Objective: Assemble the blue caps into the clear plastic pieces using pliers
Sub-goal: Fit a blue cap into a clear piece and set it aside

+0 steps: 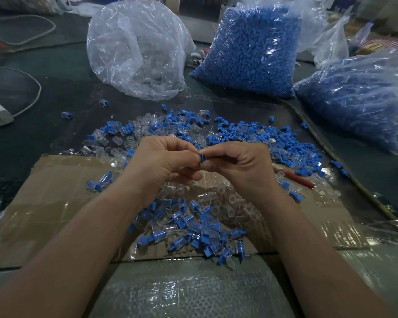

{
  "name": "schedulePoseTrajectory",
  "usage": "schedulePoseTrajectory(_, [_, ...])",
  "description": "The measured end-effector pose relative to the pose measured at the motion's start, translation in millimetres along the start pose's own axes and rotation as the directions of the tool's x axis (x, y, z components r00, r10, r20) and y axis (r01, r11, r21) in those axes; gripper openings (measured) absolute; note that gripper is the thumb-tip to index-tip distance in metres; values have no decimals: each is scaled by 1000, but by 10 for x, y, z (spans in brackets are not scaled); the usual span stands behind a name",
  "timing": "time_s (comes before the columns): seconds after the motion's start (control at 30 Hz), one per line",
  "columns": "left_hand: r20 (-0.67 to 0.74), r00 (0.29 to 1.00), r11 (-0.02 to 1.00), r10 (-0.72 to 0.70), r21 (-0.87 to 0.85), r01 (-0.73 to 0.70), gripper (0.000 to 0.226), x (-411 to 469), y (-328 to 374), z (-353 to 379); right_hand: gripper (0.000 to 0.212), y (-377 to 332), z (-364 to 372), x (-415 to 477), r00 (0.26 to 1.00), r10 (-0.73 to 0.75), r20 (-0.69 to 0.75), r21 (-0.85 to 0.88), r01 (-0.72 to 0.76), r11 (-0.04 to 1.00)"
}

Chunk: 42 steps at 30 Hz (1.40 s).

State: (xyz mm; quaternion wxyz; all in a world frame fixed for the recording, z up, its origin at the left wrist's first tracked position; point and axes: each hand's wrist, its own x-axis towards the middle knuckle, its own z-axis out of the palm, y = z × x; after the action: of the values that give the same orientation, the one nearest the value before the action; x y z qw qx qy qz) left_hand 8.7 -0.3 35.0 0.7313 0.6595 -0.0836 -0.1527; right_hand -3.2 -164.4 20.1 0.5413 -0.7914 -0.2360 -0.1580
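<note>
My left grip and my right grip meet in the middle of the frame, fingers curled, both pinching one blue cap between their tips. It is held in the air above the cardboard. I think a clear piece is tucked in behind my fingertips, but they cover that spot and I cannot be sure.

The pliers lie on the cardboard just right of my right wrist, red handle showing, in neither grip, so this cap is being started by hand. By my reckoning the squeeze with the tool has yet to come.

As for progress, a modest heap of joined pieces, blue seated in clear, sits at lower centre, between my forearms. Beyond my hands spreads a wider scatter of loose parts, caps and clear shells mixed.

Far more waits behind that: a full bag of caps at upper centre, a second bag at the right edge, and a bag of clear pieces at upper left, all on the dark counter. Judging by those, the job is barely begun.
</note>
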Motion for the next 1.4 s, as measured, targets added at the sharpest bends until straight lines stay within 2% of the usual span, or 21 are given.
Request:
schedulePoseTrajectory(0.5, [-2,999,999,47,10,-47,5,-2,-6,3,33,-60,-5,-3,1000,4,20,-36,-3,999])
schedulePoseTrajectory(0.63, [-2,999,999,44,-17,-44,17,-7,-5,4,33,-41,-13,-7,1000,23,9,-10,-23,1000])
schedulePoseTrajectory(1.03, [63,998,997,12,-80,-7,24,-5,13,-20,31,-44,-51,6,1000,-5,-18,-24,4,1000])
schedulePoseTrajectory(1.4, [43,999,1000,11,-27,-10,8,-23,15,-15,33,-37,-33,-11,1000,-1,-14,-27,1,1000])
